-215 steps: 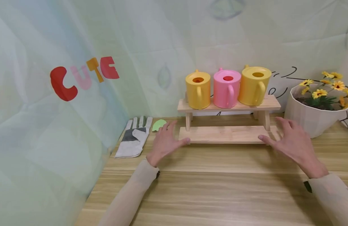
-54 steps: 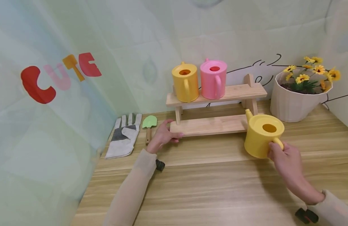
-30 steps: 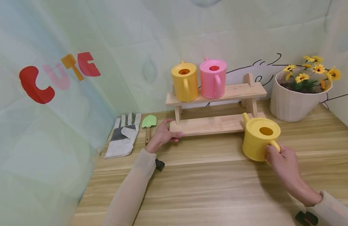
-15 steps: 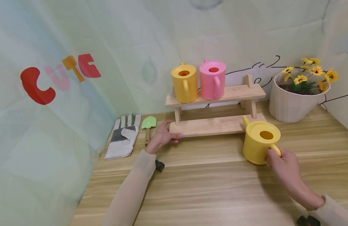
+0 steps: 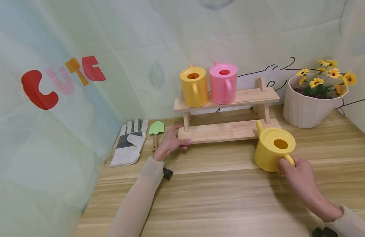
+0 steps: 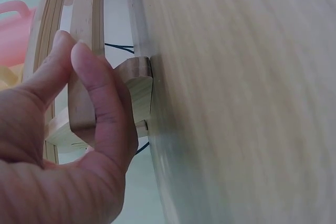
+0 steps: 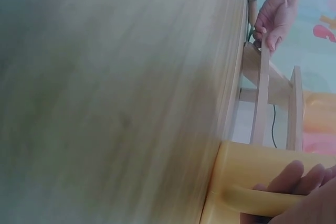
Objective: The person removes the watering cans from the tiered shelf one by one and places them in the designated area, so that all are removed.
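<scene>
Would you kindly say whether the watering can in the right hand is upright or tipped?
Upright: the held yellow watering can has its top opening facing up and its spout rising.

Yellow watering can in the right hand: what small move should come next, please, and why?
Perhaps the right hand should gently release the handle, since the yellow watering can's base seems to meet the table in the right wrist view.
</scene>
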Demonstrator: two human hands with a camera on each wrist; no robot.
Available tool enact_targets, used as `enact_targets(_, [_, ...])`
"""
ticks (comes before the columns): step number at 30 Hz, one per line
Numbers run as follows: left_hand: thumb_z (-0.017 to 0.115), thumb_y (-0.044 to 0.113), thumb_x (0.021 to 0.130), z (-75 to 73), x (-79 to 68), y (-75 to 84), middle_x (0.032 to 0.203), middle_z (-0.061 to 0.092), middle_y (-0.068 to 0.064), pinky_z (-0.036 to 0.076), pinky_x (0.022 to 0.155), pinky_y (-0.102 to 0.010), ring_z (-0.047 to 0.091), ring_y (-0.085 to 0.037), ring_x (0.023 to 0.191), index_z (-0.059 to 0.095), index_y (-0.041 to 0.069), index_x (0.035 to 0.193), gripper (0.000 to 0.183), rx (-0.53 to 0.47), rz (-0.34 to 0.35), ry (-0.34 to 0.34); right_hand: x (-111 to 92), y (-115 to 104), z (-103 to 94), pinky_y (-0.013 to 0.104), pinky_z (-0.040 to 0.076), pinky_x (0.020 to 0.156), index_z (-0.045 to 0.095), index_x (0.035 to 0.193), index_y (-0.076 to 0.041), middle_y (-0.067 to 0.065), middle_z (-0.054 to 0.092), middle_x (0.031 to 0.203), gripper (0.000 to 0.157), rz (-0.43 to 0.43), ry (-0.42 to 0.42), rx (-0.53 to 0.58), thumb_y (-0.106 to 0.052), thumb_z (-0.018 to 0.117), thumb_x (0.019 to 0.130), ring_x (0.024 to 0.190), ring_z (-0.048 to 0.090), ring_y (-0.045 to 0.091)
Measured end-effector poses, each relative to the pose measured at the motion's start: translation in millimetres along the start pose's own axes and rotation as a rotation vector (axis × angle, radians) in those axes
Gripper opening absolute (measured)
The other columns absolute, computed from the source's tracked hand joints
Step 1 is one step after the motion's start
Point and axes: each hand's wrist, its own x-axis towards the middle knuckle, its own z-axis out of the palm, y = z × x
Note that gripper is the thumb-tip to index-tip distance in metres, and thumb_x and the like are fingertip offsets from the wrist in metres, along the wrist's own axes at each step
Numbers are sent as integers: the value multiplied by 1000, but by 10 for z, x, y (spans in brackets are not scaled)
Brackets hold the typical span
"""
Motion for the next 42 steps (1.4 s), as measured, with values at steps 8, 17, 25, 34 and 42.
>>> enact_targets(8, [86,-1,92,0,-5,-2,121,66,-21,66,60,-22,75,-12,71,27,11,170,98,-21,3,-5,7,-5,-23,20,48,58,71,75,-7,-13,63,66,31,19,-38,-38,-16,57,102,67,54,3])
enact_targets(17, [86,0,92,6,5,-7,121,66,-21,65,59,-21,73,-12,66,27,11,170,98,-2,9,-7,3,17,-75,26,44,57,76,100,1,-10,64,74,27,33,-62,-141,-24,68,105,68,49,7])
enact_targets(25, [86,1,93,16,-14,0,123,67,-23,66,60,-21,75,-12,71,28,11,170,97,9,0,7,-46,47,-91,26,42,57,70,104,-2,-5,57,80,29,-5,-27,-191,-31,74,105,70,47,8])
enact_targets(34, [85,0,93,9,-26,-7,115,66,-18,64,58,-20,71,-11,64,27,9,170,97,8,14,-3,-89,83,-102,11,52,66,59,126,4,1,68,106,44,-57,34,-126,-26,79,102,83,52,-13])
enact_targets(42, [85,-1,93,7,-23,-10,118,66,-20,64,58,-20,71,-11,65,26,9,170,97,6,18,-3,-119,71,-100,0,51,74,52,132,1,-9,58,111,50,-99,120,-55,-21,82,99,90,51,-17])
